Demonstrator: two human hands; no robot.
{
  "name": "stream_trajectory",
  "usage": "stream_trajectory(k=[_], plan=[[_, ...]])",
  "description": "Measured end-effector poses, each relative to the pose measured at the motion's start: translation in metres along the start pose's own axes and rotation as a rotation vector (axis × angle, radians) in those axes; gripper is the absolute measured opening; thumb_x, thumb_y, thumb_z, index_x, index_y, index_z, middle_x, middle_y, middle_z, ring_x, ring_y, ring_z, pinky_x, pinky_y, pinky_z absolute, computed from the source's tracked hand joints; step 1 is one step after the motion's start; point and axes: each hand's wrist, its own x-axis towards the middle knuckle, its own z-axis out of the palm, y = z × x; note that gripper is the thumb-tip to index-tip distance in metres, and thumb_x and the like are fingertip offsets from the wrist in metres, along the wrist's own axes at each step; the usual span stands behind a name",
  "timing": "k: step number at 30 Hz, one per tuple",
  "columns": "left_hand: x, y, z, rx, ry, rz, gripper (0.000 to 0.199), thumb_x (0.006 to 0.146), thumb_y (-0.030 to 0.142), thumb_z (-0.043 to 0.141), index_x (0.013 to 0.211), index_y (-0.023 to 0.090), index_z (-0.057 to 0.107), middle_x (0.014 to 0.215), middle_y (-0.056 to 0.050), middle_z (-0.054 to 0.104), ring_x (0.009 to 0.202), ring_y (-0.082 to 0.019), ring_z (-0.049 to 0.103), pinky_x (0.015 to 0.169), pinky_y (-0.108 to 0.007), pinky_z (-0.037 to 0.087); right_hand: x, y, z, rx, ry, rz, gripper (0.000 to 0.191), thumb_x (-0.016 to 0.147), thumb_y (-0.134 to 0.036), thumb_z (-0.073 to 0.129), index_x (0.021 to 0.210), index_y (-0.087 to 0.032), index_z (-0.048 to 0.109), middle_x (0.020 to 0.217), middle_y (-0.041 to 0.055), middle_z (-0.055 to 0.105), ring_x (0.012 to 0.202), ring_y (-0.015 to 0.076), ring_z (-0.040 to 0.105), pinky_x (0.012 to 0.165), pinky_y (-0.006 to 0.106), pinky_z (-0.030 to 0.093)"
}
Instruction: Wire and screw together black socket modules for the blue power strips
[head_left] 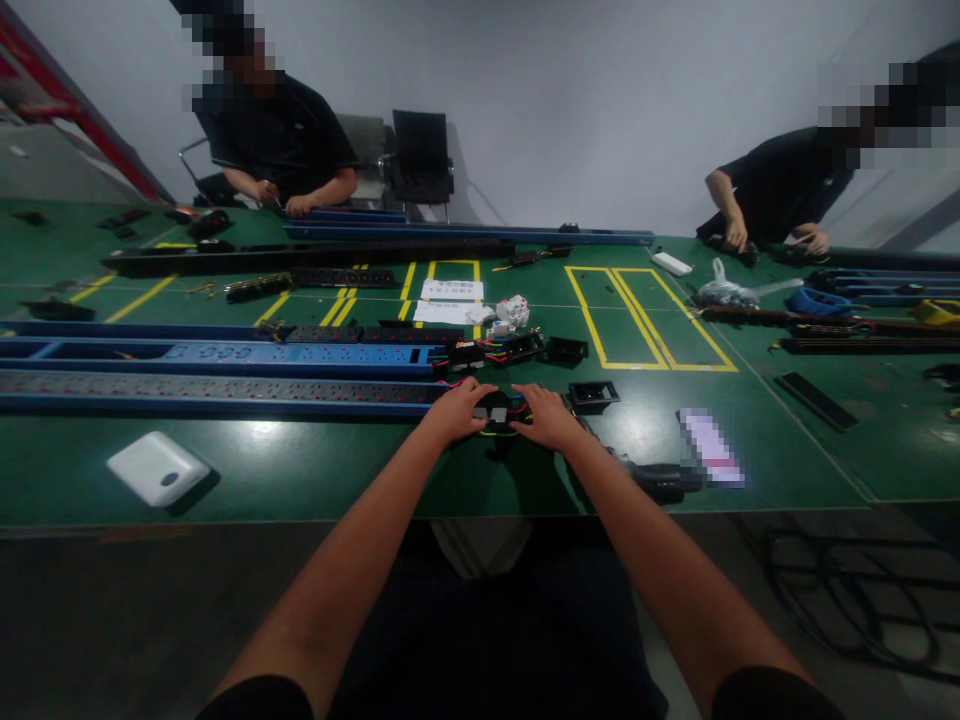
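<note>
At the end of a long blue power strip (225, 398) with a row of dark sockets, both my hands work on a small black wired part (495, 406). It has a pale patch on its front, and coloured wires show around it. My left hand (454, 412) grips its left side, fingers curled over the top and thumb in front. From the right, my right hand (546, 416) pinches its other end, near red and yellow wires. The fingertips partly hide the part. A black rectangular frame (594, 395) lies just beyond my right hand.
Another blue strip (315, 356) lies behind, its wired end beside white connectors (511, 314). A white device (159, 468) sits left. Right are a black power tool (660, 478) and a phone (711, 446). Two people (281, 140) (780, 190) work across the green table (337, 470).
</note>
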Motion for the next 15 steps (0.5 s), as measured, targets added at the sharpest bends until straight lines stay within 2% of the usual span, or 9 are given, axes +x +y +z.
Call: stream_trajectory(k=[3,9,12,15], plan=[[-0.001,-0.002,0.0,0.027,-0.011,0.014,0.073,0.09,0.033,0.077,0.16,0.032,0.056,0.141,-0.01,0.06,0.122,-0.029,0.071,0.102,-0.038,0.06,0.003,-0.009,0.007,0.033,0.011,-0.039,0.081,0.094,-0.036,0.079,0.167,-0.024,0.046,0.157,0.0137,0.063,0.14,0.032,0.06,0.116,0.049,0.045],[-0.002,-0.005,-0.004,0.044,-0.023,0.044,0.078,0.088,0.034,0.078,0.163,0.036,0.055,0.16,-0.01,0.049,0.117,-0.028,0.074,0.095,-0.039,0.063,0.007,-0.02,0.007,0.055,0.022,-0.092,0.075,0.09,-0.028,0.078,0.16,-0.022,0.055,0.153,0.0144,0.067,0.138,0.0323,0.062,0.117,0.049,0.045],[-0.003,-0.007,-0.006,0.023,-0.033,0.066,0.079,0.086,0.034,0.078,0.162,0.036,0.056,0.159,-0.01,0.049,0.115,-0.028,0.074,0.095,-0.039,0.063,0.009,-0.021,0.003,0.06,0.013,-0.109,0.071,0.088,-0.029,0.08,0.156,-0.022,0.059,0.152,0.0145,0.067,0.137,0.0326,0.063,0.115,0.048,0.047],[-0.003,-0.007,-0.006,0.006,-0.024,0.073,0.078,0.085,0.032,0.078,0.16,0.036,0.057,0.153,-0.009,0.054,0.117,-0.028,0.073,0.099,-0.04,0.062,0.013,-0.022,0.001,0.06,-0.003,-0.112,0.067,0.086,-0.031,0.082,0.15,-0.02,0.063,0.143,0.0143,0.073,0.131,0.0332,0.066,0.114,0.048,0.047]])
